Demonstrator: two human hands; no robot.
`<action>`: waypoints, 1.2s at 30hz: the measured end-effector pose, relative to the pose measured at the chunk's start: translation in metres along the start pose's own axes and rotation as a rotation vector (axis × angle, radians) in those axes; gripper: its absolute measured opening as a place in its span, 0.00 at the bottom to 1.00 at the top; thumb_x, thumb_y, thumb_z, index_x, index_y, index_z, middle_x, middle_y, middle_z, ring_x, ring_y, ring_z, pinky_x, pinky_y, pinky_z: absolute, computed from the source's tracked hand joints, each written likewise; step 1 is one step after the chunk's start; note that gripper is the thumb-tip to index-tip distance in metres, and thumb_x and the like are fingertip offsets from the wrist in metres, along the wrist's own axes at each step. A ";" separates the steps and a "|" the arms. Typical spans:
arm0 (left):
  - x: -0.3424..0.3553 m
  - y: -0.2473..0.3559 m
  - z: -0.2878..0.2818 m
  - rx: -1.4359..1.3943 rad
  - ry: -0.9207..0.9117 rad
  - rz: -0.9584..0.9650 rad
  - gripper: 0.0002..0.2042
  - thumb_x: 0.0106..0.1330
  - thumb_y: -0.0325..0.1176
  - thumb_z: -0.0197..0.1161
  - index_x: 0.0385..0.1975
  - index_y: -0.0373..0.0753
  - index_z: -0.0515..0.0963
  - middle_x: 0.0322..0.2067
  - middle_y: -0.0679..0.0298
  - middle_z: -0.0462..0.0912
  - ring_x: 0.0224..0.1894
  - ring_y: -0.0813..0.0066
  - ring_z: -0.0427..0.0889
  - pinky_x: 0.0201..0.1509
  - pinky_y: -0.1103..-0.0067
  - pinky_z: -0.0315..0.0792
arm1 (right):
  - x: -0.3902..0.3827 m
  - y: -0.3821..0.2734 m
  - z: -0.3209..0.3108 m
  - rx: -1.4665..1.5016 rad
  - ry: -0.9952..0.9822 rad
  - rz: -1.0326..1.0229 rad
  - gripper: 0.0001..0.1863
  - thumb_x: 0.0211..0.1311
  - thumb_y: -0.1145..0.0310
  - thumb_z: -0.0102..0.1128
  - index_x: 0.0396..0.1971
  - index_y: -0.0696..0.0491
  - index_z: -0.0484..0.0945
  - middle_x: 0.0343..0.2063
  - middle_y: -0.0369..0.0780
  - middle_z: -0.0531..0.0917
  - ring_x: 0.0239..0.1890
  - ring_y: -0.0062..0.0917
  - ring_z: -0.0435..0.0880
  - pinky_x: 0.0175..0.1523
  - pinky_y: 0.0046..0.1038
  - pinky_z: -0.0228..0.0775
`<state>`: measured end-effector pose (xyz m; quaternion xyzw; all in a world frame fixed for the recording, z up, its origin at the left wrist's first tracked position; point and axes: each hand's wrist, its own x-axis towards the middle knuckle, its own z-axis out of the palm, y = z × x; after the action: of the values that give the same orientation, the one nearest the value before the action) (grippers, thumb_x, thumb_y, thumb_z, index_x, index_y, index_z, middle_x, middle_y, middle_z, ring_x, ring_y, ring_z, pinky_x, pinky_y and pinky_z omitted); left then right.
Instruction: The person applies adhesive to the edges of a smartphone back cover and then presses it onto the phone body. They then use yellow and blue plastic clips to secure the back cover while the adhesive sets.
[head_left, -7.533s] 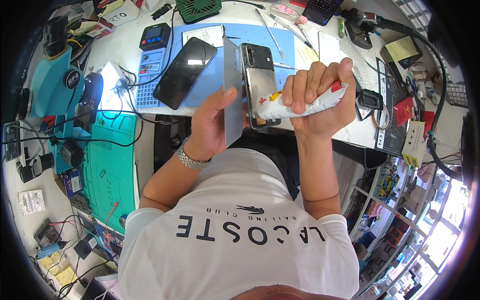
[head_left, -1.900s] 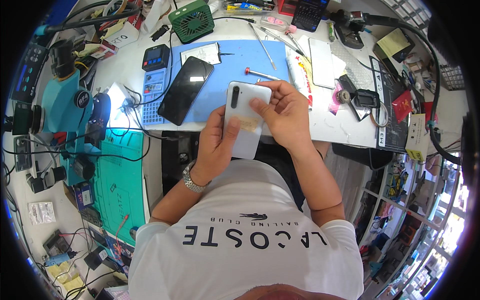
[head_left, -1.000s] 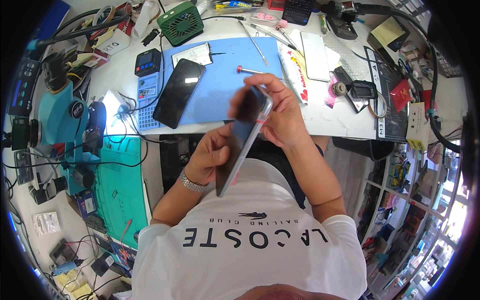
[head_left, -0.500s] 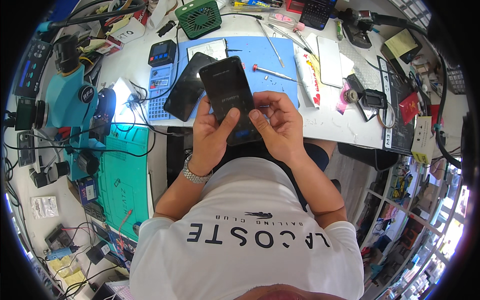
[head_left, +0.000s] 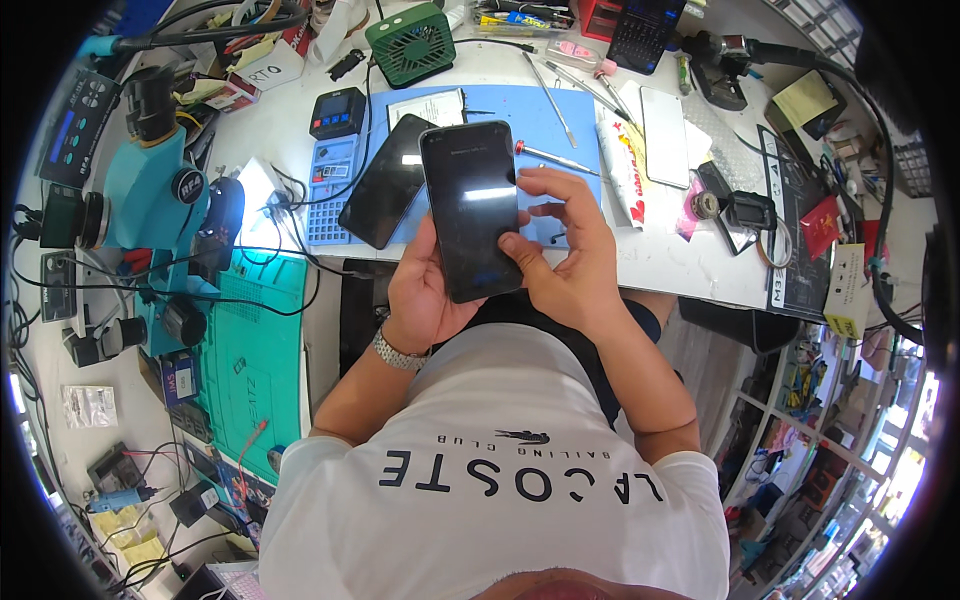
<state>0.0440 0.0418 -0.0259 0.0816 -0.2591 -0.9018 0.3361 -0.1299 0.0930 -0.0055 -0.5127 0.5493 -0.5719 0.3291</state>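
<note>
A black smartphone lies face up in my hands, its dark screen crossed by a bright reflection. My left hand cradles its lower left side, with the fingers partly hidden beneath it. On the other side, my right hand has its thumb over the lower right edge of the screen and its curled fingers close along the side. Behind the held phone, a second dark phone rests tilted on the blue work mat. A screwdriver with a red end lies just beyond my right fingers.
A green fan and a small black device with a screen stand at the back. To the left are a teal microscope, loose cables and a green mat. A white phone-shaped panel and a dark keypad device lie to the right.
The held phone has turned more upright in view. My left thumb has come off the screen to its side. My right thumb stays at the right edge, with the reflection now across the screen.
</note>
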 end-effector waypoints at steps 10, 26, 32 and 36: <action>-0.006 -0.005 -0.002 0.270 -0.011 0.023 0.36 0.79 0.50 0.52 0.79 0.47 0.45 0.69 0.53 0.66 0.69 0.60 0.72 0.66 0.55 0.75 | 0.025 -0.017 -0.019 -0.124 -0.087 -0.202 0.35 0.40 0.83 0.76 0.53 0.47 0.75 0.54 0.43 0.69 0.48 0.33 0.75 0.48 0.33 0.74; -0.009 0.005 -0.011 0.611 -0.017 -0.132 0.46 0.59 0.30 0.78 0.76 0.43 0.57 0.61 0.50 0.74 0.53 0.59 0.84 0.54 0.66 0.85 | 0.037 -0.001 -0.041 0.068 -0.316 0.018 0.37 0.33 0.87 0.79 0.44 0.47 0.69 0.55 0.38 0.70 0.50 0.23 0.75 0.43 0.26 0.75; -0.006 0.004 -0.010 0.610 0.011 -0.104 0.44 0.58 0.28 0.79 0.74 0.39 0.60 0.61 0.50 0.76 0.54 0.60 0.84 0.54 0.68 0.85 | 0.039 0.001 -0.043 0.112 -0.316 0.051 0.36 0.33 0.88 0.80 0.41 0.46 0.67 0.59 0.41 0.68 0.53 0.22 0.75 0.46 0.27 0.77; -0.004 0.003 -0.014 0.660 0.023 -0.077 0.45 0.57 0.28 0.79 0.74 0.38 0.59 0.60 0.48 0.77 0.55 0.59 0.84 0.54 0.68 0.85 | 0.038 0.000 -0.045 0.206 -0.349 0.074 0.36 0.35 0.87 0.81 0.41 0.47 0.67 0.60 0.42 0.67 0.58 0.25 0.75 0.49 0.30 0.80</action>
<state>0.0534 0.0367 -0.0358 0.2061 -0.5300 -0.7803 0.2602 -0.1825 0.0703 0.0089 -0.5470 0.4409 -0.5152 0.4908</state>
